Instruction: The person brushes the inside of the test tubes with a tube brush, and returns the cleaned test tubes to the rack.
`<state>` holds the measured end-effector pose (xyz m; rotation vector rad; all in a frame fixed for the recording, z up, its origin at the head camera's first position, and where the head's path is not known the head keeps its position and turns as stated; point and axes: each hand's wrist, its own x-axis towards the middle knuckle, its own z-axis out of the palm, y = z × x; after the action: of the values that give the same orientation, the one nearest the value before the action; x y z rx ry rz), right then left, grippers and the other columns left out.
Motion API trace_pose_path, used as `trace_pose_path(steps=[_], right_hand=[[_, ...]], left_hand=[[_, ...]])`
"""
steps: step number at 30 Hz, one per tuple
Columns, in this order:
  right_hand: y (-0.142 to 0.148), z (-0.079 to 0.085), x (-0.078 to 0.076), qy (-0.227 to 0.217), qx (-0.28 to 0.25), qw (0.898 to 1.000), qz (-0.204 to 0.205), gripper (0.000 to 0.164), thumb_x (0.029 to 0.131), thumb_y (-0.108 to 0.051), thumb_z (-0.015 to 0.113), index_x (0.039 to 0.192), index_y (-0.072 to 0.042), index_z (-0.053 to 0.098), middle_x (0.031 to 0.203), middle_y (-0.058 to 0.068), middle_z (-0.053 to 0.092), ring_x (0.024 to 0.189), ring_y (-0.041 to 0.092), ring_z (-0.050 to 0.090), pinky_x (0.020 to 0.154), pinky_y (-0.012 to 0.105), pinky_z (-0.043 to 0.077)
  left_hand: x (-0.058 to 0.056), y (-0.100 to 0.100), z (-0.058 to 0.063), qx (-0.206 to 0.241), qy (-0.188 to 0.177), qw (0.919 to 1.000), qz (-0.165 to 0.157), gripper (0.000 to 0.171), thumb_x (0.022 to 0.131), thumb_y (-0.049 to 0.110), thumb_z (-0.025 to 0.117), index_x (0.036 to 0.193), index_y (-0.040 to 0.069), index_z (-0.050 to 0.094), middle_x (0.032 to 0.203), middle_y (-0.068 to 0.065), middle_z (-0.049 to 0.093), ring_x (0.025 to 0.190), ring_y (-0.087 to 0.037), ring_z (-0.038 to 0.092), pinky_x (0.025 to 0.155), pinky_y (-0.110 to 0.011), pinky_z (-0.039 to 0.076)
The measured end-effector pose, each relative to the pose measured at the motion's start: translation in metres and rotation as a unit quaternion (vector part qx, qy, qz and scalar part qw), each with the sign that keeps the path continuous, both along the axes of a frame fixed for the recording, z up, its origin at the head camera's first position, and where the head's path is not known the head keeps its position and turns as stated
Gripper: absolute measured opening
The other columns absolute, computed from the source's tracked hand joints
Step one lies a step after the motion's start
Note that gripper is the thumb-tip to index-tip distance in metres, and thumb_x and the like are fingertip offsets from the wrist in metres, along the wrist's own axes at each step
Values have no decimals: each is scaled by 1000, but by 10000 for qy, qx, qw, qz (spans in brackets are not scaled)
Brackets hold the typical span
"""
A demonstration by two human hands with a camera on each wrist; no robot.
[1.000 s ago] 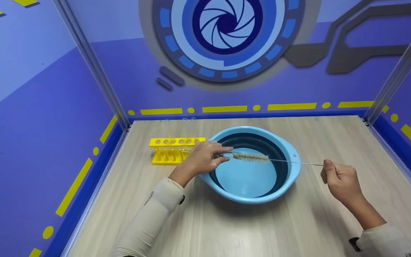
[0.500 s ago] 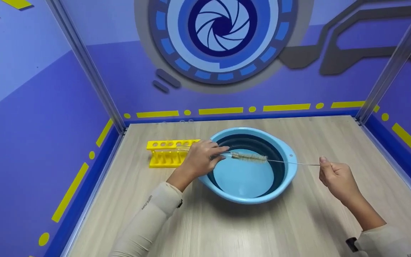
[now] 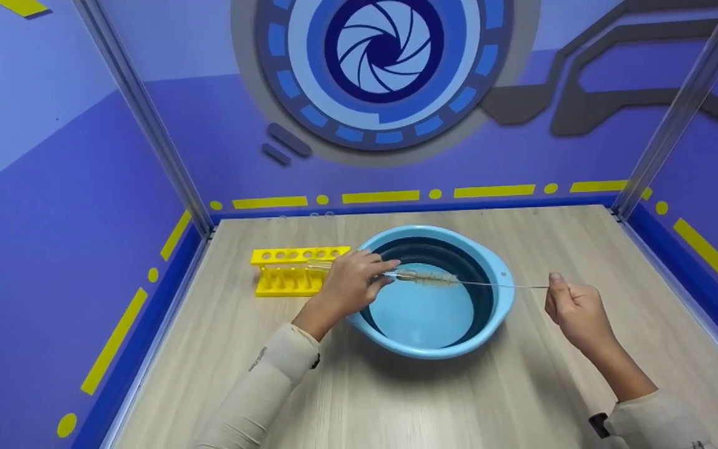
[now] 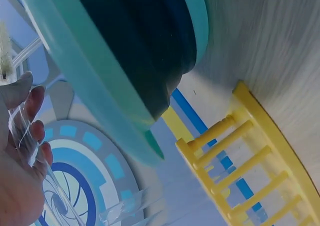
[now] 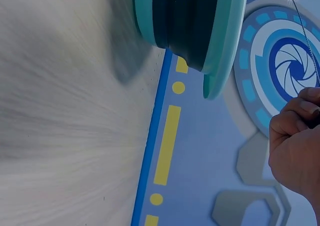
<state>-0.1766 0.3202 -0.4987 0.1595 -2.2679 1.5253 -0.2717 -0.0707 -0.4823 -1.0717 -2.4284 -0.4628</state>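
My left hand (image 3: 349, 282) holds a clear test tube (image 3: 318, 266) lying nearly level above the left rim of the blue basin (image 3: 503, 293). Just right of its fingertips is the bristle head of a test tube brush (image 3: 427, 277), over the basin; the front end of the bristles is at the tube's mouth, and how far it reaches inside cannot be told. The thin wire handle runs right to my right hand (image 3: 577, 312), which pinches its end between thumb and curled fingers. In the left wrist view the tube (image 4: 22, 136) shows between the fingers.
A yellow test tube rack (image 3: 287, 290) stands left of the basin, partly behind the left hand. Faint clear rims above it look like tubes standing in it. The wooden table (image 3: 421, 405) is bounded by blue panels (image 3: 178, 137) at the back and sides.
My right hand has come slightly left, and the bristles sit closer to the left fingers. The left hand keeps its hold on the tube. The head view has shifted a little.
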Motion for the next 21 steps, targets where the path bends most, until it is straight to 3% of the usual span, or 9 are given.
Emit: trace_pose_path(steps=[5, 10, 16, 21], right_hand=[[-16, -4, 0, -82, 163, 9998, -4, 65, 116, -18, 46, 52, -4, 45, 46, -8, 41, 41, 0, 33, 40, 24, 27], [-27, -7, -4, -197, 70, 9998, 11, 66, 116, -21, 46, 52, -3, 44, 46, -6, 40, 40, 2, 33, 40, 23, 26], [-36, -11, -6, -232, 98, 9997, 1, 65, 116, -21, 46, 53, -3, 47, 47, -6, 42, 43, 5, 35, 41, 25, 27], [-52, -16, -9, -224, 336, 9992, 55, 62, 115, -19, 48, 54, -8, 50, 49, -9, 44, 45, 4, 37, 42, 22, 28]], left_hand=[[1, 12, -4, -200, 116, 9997, -120, 32, 103, 34, 72, 133, 27, 77, 100, 5, 80, 86, -18, 66, 76, -31, 53], [1, 22, -7, -401, -59, 9992, -69, 33, 104, 37, 71, 136, 28, 75, 104, 6, 80, 89, -17, 65, 78, -30, 50], [2, 26, -8, -364, -183, 9992, -27, 33, 103, 35, 71, 135, 29, 75, 104, 6, 79, 88, -17, 63, 77, -29, 47], [6, 34, -9, -360, -27, 9992, -150, 33, 102, 34, 73, 134, 29, 76, 103, 7, 80, 89, -15, 66, 77, -28, 49]])
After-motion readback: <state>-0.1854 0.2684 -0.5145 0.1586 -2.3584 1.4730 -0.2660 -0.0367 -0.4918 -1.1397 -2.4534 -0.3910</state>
